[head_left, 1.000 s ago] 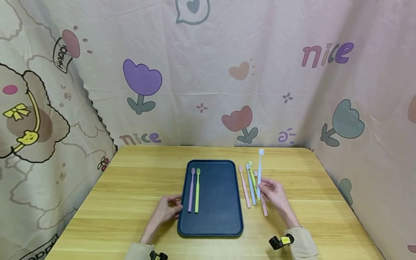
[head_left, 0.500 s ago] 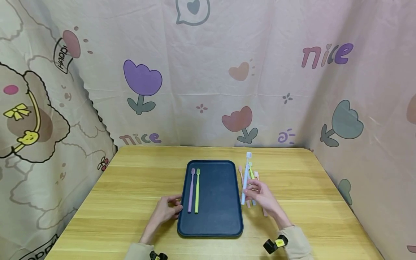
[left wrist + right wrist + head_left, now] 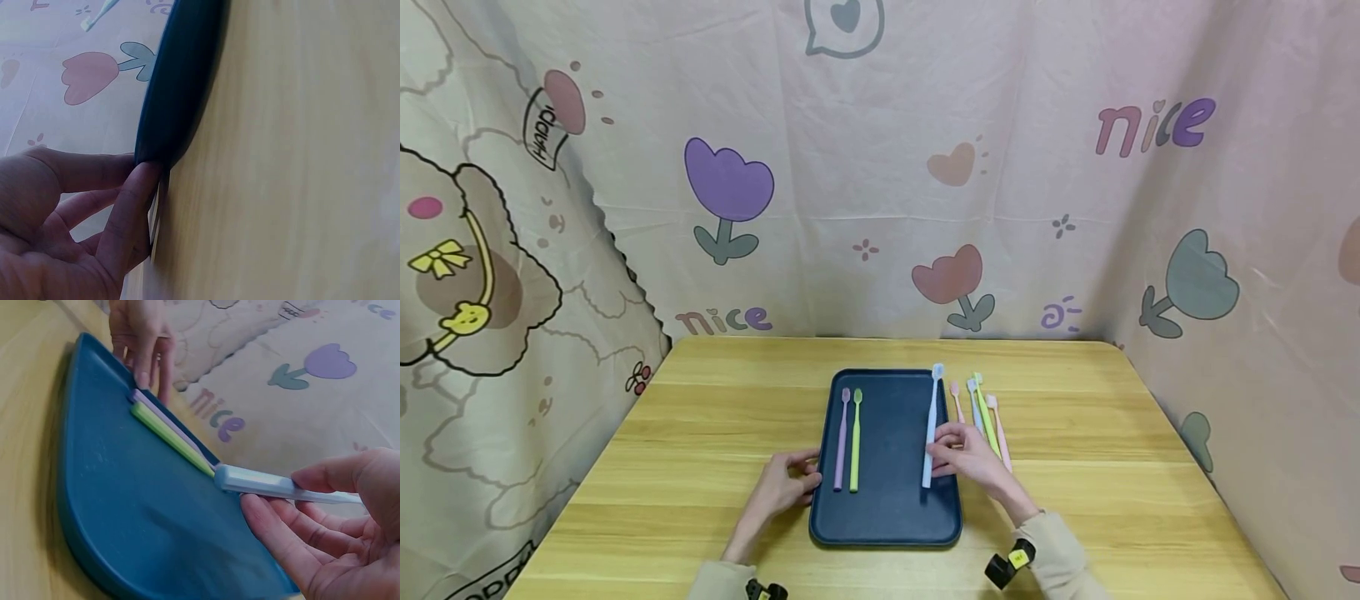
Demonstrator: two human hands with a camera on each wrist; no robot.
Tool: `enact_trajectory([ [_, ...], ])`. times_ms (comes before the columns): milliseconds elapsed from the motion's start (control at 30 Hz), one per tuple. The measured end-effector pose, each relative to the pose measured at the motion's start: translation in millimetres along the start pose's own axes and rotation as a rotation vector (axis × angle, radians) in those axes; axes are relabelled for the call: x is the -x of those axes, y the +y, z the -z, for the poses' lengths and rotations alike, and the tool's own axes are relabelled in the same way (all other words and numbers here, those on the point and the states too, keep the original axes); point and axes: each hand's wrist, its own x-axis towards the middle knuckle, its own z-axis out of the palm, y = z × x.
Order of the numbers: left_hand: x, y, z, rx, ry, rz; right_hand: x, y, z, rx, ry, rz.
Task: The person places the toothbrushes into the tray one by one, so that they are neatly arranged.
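Between thumb and fingers, my right hand (image 3: 966, 454) pinches a light blue toothbrush (image 3: 932, 429) by its handle, bristle end pointing away. That toothbrush is over the right part of a dark blue tray (image 3: 895, 521); its shadow shows on the tray in the right wrist view. At the tray's left edge, my left hand (image 3: 782, 483) grips the rim, thumb and fingertips on it in the left wrist view. Side by side on the tray's left part lie a purple toothbrush (image 3: 841, 442) and a green toothbrush (image 3: 855, 442).
Right of the tray, on the wooden table (image 3: 700, 408), lie a pink toothbrush (image 3: 956, 396), another blue toothbrush (image 3: 974, 404), a second green toothbrush (image 3: 988, 421) and another pink toothbrush (image 3: 1000, 429), partly behind the right hand. A printed curtain (image 3: 850, 167) hangs behind the table.
My right hand has carried the light blue toothbrush leftward, from above the other toothbrushes to over the tray's right side. The left hand and the tray have stayed put.
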Motion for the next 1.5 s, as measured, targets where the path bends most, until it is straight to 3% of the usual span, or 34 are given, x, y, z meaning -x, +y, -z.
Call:
enact_trajectory([
  [667, 0.2, 0.0, -0.1, 0.003, -0.001, 0.002, -24.2, 9.7, -33.1, -0.048, -0.039, -0.071],
  [1500, 1.0, 1.7, 0.0, 0.009, -0.004, 0.001, -42.9, 16.0, -53.1, -0.011, -0.03, -0.063],
])
